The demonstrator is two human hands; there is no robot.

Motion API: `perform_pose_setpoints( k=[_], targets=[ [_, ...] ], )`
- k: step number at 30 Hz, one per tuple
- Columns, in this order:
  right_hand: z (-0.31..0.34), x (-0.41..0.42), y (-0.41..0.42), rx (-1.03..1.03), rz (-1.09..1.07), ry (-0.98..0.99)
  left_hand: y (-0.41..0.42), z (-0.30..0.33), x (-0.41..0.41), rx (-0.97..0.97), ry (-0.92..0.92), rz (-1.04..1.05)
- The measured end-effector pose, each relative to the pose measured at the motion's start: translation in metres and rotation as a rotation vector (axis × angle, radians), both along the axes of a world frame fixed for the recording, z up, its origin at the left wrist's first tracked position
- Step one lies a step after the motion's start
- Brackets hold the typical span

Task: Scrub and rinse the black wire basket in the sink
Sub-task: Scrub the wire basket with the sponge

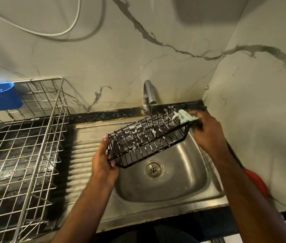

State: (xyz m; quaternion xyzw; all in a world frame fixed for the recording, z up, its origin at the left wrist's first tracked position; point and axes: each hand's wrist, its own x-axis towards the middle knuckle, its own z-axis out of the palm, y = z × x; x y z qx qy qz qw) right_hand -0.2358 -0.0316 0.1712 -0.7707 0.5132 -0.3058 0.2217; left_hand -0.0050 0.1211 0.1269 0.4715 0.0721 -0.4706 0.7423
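The black wire basket (147,137) hangs tilted over the sink (173,181), above the drain (153,170), streaked with white suds. The left hand (105,158) grips its near-left end, fingers curled round the wires. At the basket's far end, the right hand (207,130) closes on a pale green scrub pad (185,116), pressing it against the rim. The tap (148,95) stands behind the sink, a thin stream falling onto the basket. Left of the sink sits a steel dish rack (33,146) with a blue holder (1,97).
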Motion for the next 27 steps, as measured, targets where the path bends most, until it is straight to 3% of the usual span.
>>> perform_pose_setpoints(
  k=[5, 10, 13, 17, 20, 22, 24, 27],
  targets=[
    [0.001, 0.001, 0.001, 0.489, 0.148, -0.332, 0.002, -0.028, 0.020, -0.066, 0.026, -0.093],
    [0.005, 0.008, 0.003, 0.656, 0.189, -0.730, -0.001, -0.034, 0.025, -0.046, 0.110, -0.058],
    [0.012, 0.017, 0.004, 0.740, 0.080, -0.861, -0.002, -0.031, 0.019, -0.042, -0.066, -0.146],
    [0.018, 0.028, 0.015, 0.837, 0.001, -0.837, -0.006, -0.045, 0.008, 0.232, -0.490, -0.384],
    [0.019, 0.040, 0.030, 0.863, 0.047, -0.774, -0.010, -0.077, -0.001, 0.415, -0.618, -0.399],
    [0.017, 0.051, 0.042, 0.841, 0.079, -0.737, -0.013, -0.061, -0.018, 0.411, -0.716, -0.337],
    [0.012, 0.062, 0.056, 0.700, 0.098, -0.586, -0.017, -0.035, -0.038, 0.268, -0.659, -0.348],
    [0.003, 0.071, 0.070, 0.405, 0.147, -0.232, -0.019, -0.009, -0.058, -0.014, -0.279, -0.440]
  ],
)
